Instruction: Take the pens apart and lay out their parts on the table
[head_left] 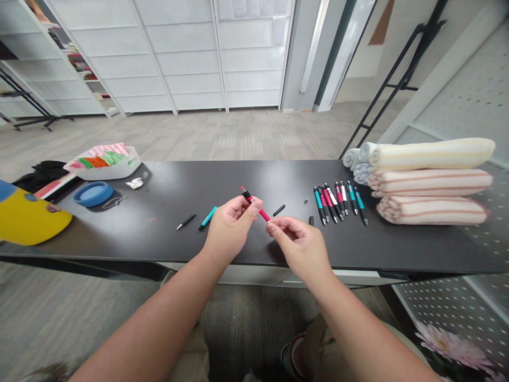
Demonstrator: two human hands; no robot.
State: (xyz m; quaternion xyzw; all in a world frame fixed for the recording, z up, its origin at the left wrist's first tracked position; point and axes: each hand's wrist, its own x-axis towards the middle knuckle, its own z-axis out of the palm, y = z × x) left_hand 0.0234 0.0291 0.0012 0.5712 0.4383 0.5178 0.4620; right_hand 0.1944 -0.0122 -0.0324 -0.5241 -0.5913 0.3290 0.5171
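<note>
A red pen (263,214) with a black upper part is held at a slant above the dark table. My left hand (233,220) is closed round its middle. At the pen's lower end, my right hand (296,241) pinches with thumb and fingertips; whether it also holds a small part there is hidden. Left of my left hand lie a black pen piece (186,221) and a teal pen barrel (208,218). Beyond my right hand are a short black tube (279,210), another black piece (311,220) and a tiny dark bit (306,201).
Several assembled pens (338,202) lie in a row at the right, beside stacked rolled towels (431,183). At the left are a white basket (119,168), a blue ring-shaped object (93,194), a crumpled white tissue (134,183) and a yellow object (35,220) on the dark table (167,180).
</note>
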